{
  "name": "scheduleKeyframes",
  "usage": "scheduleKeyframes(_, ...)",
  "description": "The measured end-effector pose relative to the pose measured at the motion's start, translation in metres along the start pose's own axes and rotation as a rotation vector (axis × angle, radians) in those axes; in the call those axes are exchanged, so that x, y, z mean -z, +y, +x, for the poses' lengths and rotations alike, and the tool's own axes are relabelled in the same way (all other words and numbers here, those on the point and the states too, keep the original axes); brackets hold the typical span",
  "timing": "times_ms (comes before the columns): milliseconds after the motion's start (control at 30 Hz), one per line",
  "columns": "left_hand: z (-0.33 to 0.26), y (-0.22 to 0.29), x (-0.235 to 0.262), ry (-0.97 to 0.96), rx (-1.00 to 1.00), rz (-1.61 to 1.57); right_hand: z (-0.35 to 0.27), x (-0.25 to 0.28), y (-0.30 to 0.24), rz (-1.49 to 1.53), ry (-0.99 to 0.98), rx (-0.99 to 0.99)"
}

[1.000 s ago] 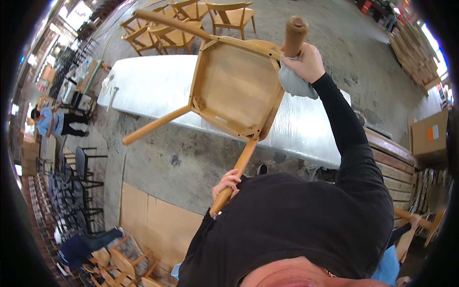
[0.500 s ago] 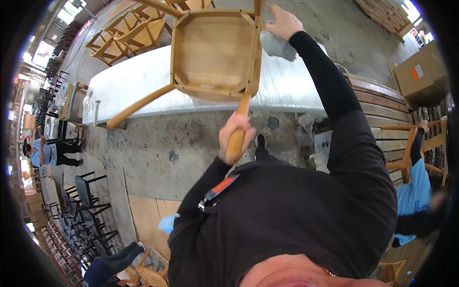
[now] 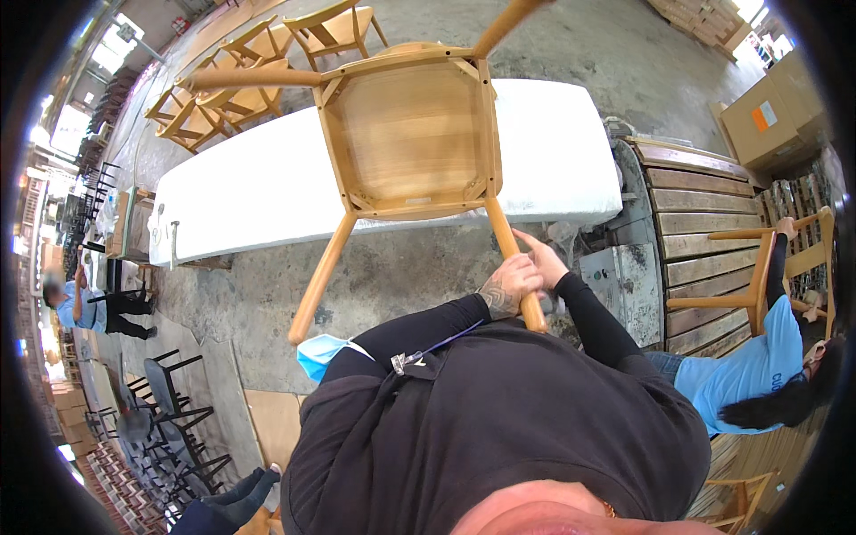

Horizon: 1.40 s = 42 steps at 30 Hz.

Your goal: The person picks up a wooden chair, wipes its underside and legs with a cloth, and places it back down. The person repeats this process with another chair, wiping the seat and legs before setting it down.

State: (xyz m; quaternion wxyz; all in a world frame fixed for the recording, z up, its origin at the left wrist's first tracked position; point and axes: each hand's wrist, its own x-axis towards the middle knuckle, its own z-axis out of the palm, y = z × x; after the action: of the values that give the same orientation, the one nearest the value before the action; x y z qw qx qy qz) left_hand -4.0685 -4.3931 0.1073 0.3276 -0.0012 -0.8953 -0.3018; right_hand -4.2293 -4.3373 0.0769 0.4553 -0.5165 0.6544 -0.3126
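Note:
A light wooden chair [image 3: 410, 134] is tipped so that the underside of its seat faces me, with its legs spread outward, in front of the white-covered table [image 3: 267, 205]. My left hand [image 3: 511, 285] is wrapped round the near right leg close to its end. Right beside it, my right hand [image 3: 546, 260] is at the same leg, its index finger stretched along the wood. A bit of grey cloth [image 3: 556, 305] shows under the right hand; most of it is hidden.
Several wooden chairs [image 3: 334, 31] stand beyond the table. A slatted wooden platform [image 3: 704, 201] lies to the right, where a co-worker in blue [image 3: 740, 383] holds another chair. Large cardboard box [image 3: 771, 111] at far right; black chairs [image 3: 165, 392] at left; another person [image 3: 98, 303] there too.
My right hand has come down from the chair's far right side to the near right leg, with the cloth. The chair has turned and tilted; my left hand has shifted right with the leg.

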Motion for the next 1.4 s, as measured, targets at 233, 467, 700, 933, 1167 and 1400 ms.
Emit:
scheduleKeyframes(233,0.013,-0.007,0.009,-0.284,-0.019,-0.027,0.015,-0.008,0.038,0.443,0.082,-0.091)
scheduleKeyframes(467,0.011,-0.081,0.148,-0.164,0.459,-0.101,0.044,0.008,0.043,0.279,0.045,-0.282)
scheduleKeyframes(700,0.033,-0.182,0.375,1.085,0.874,0.055,0.082,0.020,0.015,-0.025,-0.286,-0.404)
scheduleKeyframes(933,0.056,-0.227,0.435,0.578,0.382,-0.046,0.089,0.020,0.001,-0.005,-0.243,-0.445)
scheduleKeyframes(1167,0.056,-0.249,0.429,0.625,0.169,-0.275,0.089,0.015,-0.005,-0.072,-0.209,-0.575)
scheduleKeyframes(1400,0.058,-0.260,0.424,0.675,0.103,-0.301,0.125,0.015,0.005,-0.043,-0.161,-0.652)
